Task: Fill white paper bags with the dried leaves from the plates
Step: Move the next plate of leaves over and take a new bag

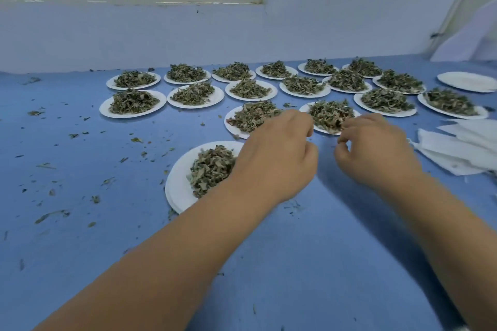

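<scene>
Hiding part of the nearest round white paper plate (176, 183) of dried green leaves (211, 166), the left hand (279, 156) is curled like the right hand (376, 153); any grip cannot be told. White paper bags (457, 150) are cropped rightward.

No text, label, number or sign can be read anywhere in view

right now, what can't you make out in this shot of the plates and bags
Head view: the left hand and right hand have curled, blurred fingers, so whether they pinch anything is unclear.
The nearest plate is partly hidden on its right by the left forearm.
The white paper bags are cut off by the right edge; their number is unclear.
</scene>
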`<state>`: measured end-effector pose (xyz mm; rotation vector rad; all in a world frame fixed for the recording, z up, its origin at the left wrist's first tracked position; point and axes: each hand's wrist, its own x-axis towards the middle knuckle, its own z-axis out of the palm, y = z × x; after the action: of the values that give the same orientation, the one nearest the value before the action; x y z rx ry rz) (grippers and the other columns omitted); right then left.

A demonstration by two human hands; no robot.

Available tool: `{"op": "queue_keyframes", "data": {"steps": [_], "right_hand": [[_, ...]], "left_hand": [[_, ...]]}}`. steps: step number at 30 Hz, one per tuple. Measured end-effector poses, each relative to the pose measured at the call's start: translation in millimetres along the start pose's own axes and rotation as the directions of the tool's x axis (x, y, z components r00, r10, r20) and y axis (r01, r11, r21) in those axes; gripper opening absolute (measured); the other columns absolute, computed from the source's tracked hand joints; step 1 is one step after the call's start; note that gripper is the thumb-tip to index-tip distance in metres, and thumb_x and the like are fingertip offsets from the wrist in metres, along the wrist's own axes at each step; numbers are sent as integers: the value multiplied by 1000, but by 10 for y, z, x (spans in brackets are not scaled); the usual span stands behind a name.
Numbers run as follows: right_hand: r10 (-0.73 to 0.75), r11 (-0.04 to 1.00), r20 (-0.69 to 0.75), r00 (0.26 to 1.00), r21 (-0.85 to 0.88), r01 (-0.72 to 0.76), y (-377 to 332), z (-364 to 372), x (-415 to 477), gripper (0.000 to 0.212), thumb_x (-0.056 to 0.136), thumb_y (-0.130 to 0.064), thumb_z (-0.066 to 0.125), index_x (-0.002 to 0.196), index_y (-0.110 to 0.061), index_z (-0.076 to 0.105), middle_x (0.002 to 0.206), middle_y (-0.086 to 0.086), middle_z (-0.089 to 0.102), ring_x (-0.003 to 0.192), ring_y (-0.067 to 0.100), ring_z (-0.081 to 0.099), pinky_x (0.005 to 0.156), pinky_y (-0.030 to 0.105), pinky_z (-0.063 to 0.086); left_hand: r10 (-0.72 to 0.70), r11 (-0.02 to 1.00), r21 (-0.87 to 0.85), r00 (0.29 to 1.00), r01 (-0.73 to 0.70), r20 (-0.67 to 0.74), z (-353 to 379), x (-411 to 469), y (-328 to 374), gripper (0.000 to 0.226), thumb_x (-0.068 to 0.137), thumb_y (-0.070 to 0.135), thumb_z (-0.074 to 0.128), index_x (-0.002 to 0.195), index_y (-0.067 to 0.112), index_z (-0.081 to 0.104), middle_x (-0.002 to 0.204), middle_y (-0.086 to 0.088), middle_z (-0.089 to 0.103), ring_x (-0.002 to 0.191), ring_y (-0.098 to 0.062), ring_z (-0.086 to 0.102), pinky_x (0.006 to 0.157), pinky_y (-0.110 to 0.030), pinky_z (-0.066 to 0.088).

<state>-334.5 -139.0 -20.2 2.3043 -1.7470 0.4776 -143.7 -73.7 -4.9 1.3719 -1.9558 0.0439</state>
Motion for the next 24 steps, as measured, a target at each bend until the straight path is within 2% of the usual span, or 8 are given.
{"op": "queue_keyframes", "data": {"steps": [2,5,8,11,16,19,21,24], "right_hand": [[240,970,74,968,-48,-237,301,13,-31,14,84,-18,54,79,-8,63,117,7,68,134,30,44,94,44,49],[493,870,208,845,-138,-474,642,14,-79,13,87,-23,49,83,-11,48,139,10,54,151,30,22,110,52,33],[588,809,276,760,-190,-557,801,48,-67,17,92,-32,47,90,-16,47,147,14,48,152,31,19,117,54,23],[607,793,316,729,-183,-581,841,70,-29,18,96,-35,42,91,-19,47,143,11,52,149,28,25,118,57,16],[604,795,241,759,-131,-592,898,54,-88,25,98,-31,40,91,-12,53,120,12,63,135,33,44,117,57,20],[487,873,85,869,-67,-482,791,36,-126,21,89,-17,50,70,-10,54,73,6,57,86,36,56,100,49,39],[405,914,-28,914,-18,-406,750,46,-140,16,83,-5,54,84,-6,69,79,14,66,77,37,58,84,45,48],[380,925,-129,916,76,-373,741,34,-150,35,82,4,53,105,-13,73,90,16,72,87,40,61,74,44,52]], "left_hand": [[46,998,-50,998,-43,51,257,129,205,16,88,12,48,103,11,53,114,-3,52,90,-27,50,75,-44,43],[64,992,-116,986,-47,151,614,184,438,20,87,10,49,107,10,52,143,-3,41,101,-32,52,76,-41,40],[105,988,-139,955,-69,277,847,109,496,22,91,12,48,112,13,53,162,-2,24,123,-30,48,91,-44,45],[168,980,-152,937,-126,308,888,56,430,21,91,14,46,110,16,54,164,0,23,131,-25,43,95,-43,46],[128,976,-204,947,-69,295,860,74,356,19,90,15,46,106,22,54,163,6,24,130,-20,45,94,-37,43],[111,973,-224,952,-46,284,853,87,357,18,90,14,47,104,23,54,162,8,27,128,-19,46,89,-32,39],[86,973,-229,956,-20,281,850,84,360,19,90,14,47,104,23,54,161,9,29,127,-19,46,86,-31,36],[63,973,-232,960,2,274,842,77,353,18,89,14,48,104,22,55,160,9,30,124,-19,49,83,-28,33]]}}
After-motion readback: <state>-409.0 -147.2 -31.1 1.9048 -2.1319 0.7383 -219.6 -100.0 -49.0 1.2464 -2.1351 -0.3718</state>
